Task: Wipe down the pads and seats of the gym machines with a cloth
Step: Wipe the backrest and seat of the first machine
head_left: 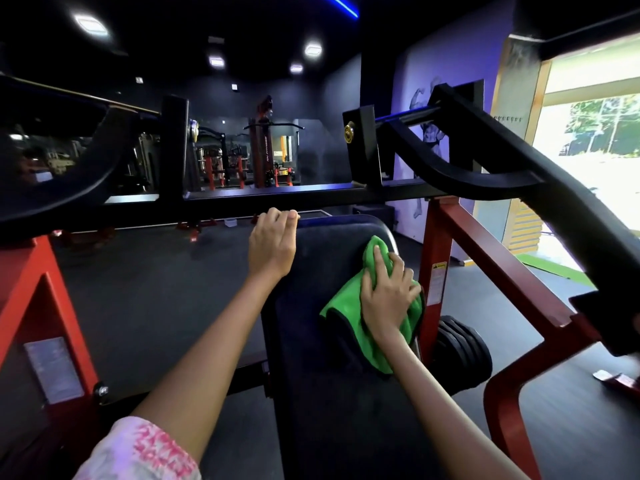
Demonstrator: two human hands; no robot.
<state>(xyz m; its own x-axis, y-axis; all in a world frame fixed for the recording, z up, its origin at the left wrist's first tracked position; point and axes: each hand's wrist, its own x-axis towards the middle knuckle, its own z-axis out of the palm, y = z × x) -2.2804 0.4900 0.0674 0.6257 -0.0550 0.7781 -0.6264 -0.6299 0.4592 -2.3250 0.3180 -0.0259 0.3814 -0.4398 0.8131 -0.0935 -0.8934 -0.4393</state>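
**Cloth at work on the upper right of the back pad**

The fingers [382, 268] of the right hand [388, 296] lie spread and only slightly bent over a bunched bright green microfibre cloth [349, 306], pressing it flat against the long black padded back pad [332, 393] of the machine. The thumb side seems to gather a fold near the cloth's top, though the bunching hides how much is actually pinched. The cloth sits on the pad's upper right part, close to the right edge, with a loose corner trailing down toward the person.

The left hand [273, 244] has its fingers curled over the pad's top left corner, just below the black steel crossbar [277, 199]. Judging by that hold, it steadies the person leaning forward and braces the pad against the wiping pressure.

Around the pad stand the red painted steel frame uprights [440, 258] and the angled black lever arm [519, 157] to the right, with stacked black weight plates [464, 351] behind the pad's right side. The lower and left stretches of the pad look still to be covered.
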